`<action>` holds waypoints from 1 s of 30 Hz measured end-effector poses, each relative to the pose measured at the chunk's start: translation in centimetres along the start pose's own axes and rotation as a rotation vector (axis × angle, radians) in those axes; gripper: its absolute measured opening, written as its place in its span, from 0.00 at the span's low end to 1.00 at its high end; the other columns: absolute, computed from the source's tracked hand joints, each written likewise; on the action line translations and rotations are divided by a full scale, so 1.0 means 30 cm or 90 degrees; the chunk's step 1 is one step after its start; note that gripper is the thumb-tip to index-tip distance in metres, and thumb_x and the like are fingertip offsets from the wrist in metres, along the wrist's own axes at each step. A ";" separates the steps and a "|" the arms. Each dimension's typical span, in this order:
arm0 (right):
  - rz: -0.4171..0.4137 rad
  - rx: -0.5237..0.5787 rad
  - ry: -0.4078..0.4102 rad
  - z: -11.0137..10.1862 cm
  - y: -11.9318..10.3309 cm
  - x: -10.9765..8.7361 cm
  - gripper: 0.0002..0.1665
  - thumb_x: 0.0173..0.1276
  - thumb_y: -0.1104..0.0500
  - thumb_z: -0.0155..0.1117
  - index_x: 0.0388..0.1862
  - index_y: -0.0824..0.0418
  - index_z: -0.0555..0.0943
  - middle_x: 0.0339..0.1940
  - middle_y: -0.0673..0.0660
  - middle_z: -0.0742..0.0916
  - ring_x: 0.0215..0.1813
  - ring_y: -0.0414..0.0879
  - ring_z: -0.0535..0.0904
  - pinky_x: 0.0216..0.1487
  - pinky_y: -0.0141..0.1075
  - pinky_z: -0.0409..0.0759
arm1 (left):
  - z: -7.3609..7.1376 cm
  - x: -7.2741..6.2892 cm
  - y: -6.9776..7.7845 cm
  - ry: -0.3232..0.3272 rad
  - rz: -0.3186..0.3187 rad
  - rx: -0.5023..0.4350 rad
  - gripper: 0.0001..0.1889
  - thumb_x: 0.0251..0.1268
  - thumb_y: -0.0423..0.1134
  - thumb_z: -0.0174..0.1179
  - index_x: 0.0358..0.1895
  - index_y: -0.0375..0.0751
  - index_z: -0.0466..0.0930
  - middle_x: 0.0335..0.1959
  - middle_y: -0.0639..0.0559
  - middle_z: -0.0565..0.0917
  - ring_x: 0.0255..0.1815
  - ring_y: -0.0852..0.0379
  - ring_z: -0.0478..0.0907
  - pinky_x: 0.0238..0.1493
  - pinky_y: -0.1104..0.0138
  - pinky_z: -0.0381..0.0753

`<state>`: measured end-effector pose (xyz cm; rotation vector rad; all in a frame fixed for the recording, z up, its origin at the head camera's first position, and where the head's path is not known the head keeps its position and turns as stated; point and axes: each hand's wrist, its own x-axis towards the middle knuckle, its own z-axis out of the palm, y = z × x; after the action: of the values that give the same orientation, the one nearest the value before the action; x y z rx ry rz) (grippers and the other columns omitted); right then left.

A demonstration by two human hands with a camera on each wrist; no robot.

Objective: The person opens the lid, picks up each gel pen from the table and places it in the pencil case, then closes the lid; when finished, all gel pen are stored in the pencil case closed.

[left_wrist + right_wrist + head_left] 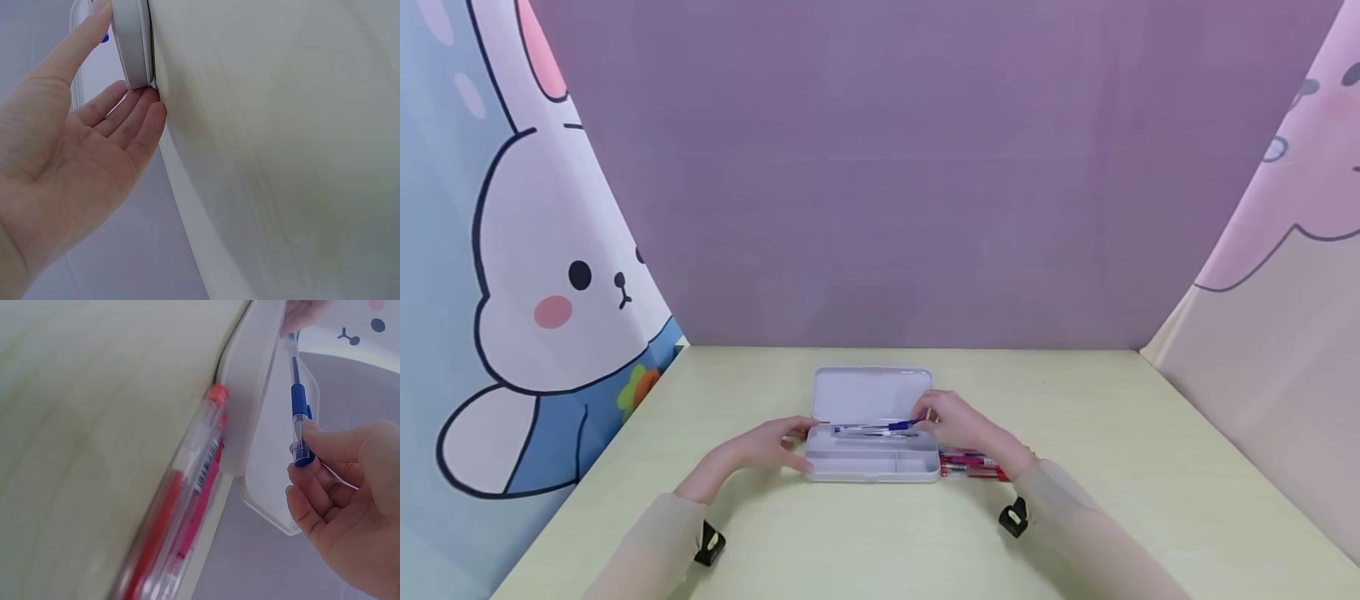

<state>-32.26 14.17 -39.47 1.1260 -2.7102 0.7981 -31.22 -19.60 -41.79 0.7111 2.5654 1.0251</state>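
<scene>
A white pencil case (872, 477) lies on the table with its lid (872, 392) folded back. My left hand (767, 443) holds the case's left end, thumb toward the front and fingers round the back corner. Between thumb and fingertips, my right hand (951, 419) pinches a clear-barrelled blue pen (299, 400) by one end. That pen points left, above the back part of the case. Below it in the head view, another slim pen (891, 434) shows in the case. Front compartments, split by a divider (896, 463), show their white floors.
Several red and pink pens (973, 464) lie on the pale table (850, 542) against the case's right end, partly under my right forearm. Behind the table rises a purple backdrop (880, 183); cartoon-printed curtains (550, 250) flank both sides.
</scene>
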 end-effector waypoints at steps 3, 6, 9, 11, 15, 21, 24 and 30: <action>0.002 0.001 -0.010 0.014 -0.001 0.007 0.06 0.60 0.71 0.62 0.36 0.65 0.82 0.33 0.56 0.84 0.36 0.43 0.79 0.36 0.30 0.81 | 0.001 0.002 -0.002 0.002 0.001 0.002 0.40 0.51 0.43 0.70 0.66 0.32 0.63 0.64 0.35 0.69 0.63 0.38 0.68 0.65 0.48 0.68; 0.002 -0.003 -0.020 0.031 0.000 0.012 0.06 0.60 0.70 0.62 0.36 0.65 0.82 0.33 0.56 0.84 0.37 0.43 0.79 0.38 0.32 0.81 | 0.004 0.002 -0.005 0.001 -0.001 0.005 0.40 0.51 0.44 0.70 0.67 0.33 0.63 0.64 0.35 0.69 0.63 0.38 0.67 0.65 0.47 0.68; -0.006 -0.018 -0.020 0.046 0.003 0.017 0.04 0.60 0.69 0.63 0.35 0.65 0.82 0.32 0.55 0.85 0.36 0.43 0.79 0.38 0.31 0.81 | 0.005 0.001 -0.009 0.000 -0.008 0.003 0.40 0.50 0.45 0.70 0.67 0.35 0.63 0.64 0.36 0.69 0.63 0.38 0.67 0.65 0.47 0.68; -0.010 -0.028 -0.016 0.052 0.005 0.020 0.04 0.60 0.68 0.64 0.34 0.65 0.83 0.32 0.55 0.85 0.35 0.43 0.79 0.37 0.30 0.80 | 0.004 0.002 -0.011 0.001 -0.010 0.006 0.40 0.50 0.45 0.71 0.67 0.35 0.64 0.64 0.37 0.69 0.63 0.38 0.67 0.65 0.47 0.68; -0.006 -0.029 -0.021 0.057 0.003 0.025 0.04 0.59 0.69 0.63 0.34 0.66 0.83 0.32 0.56 0.85 0.34 0.43 0.78 0.36 0.30 0.80 | 0.003 0.004 -0.012 0.001 -0.007 0.001 0.40 0.50 0.44 0.70 0.67 0.35 0.64 0.64 0.37 0.69 0.63 0.38 0.67 0.65 0.47 0.68; 0.033 -0.015 -0.052 0.060 -0.002 0.029 0.05 0.60 0.69 0.63 0.35 0.66 0.83 0.32 0.55 0.84 0.36 0.43 0.78 0.38 0.31 0.81 | 0.007 0.005 -0.011 -0.001 -0.002 -0.003 0.40 0.51 0.44 0.70 0.66 0.35 0.64 0.64 0.37 0.70 0.63 0.39 0.67 0.65 0.46 0.67; 0.057 -0.012 -0.063 0.065 -0.006 0.030 0.04 0.61 0.68 0.63 0.36 0.65 0.82 0.33 0.53 0.84 0.36 0.42 0.77 0.40 0.33 0.81 | 0.006 0.003 -0.007 0.002 -0.007 0.000 0.40 0.51 0.44 0.70 0.66 0.34 0.64 0.64 0.37 0.70 0.63 0.39 0.67 0.65 0.47 0.68; 0.080 -0.015 -0.070 0.074 -0.006 0.035 0.03 0.61 0.67 0.64 0.35 0.64 0.81 0.32 0.52 0.83 0.34 0.40 0.76 0.39 0.33 0.81 | 0.005 0.002 -0.001 0.007 -0.017 0.000 0.40 0.50 0.45 0.71 0.66 0.34 0.63 0.64 0.36 0.69 0.63 0.39 0.68 0.65 0.48 0.69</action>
<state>-32.65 12.29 -40.99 1.0334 -2.8968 0.7394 -31.19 -19.50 -41.93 0.6716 2.5778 1.0229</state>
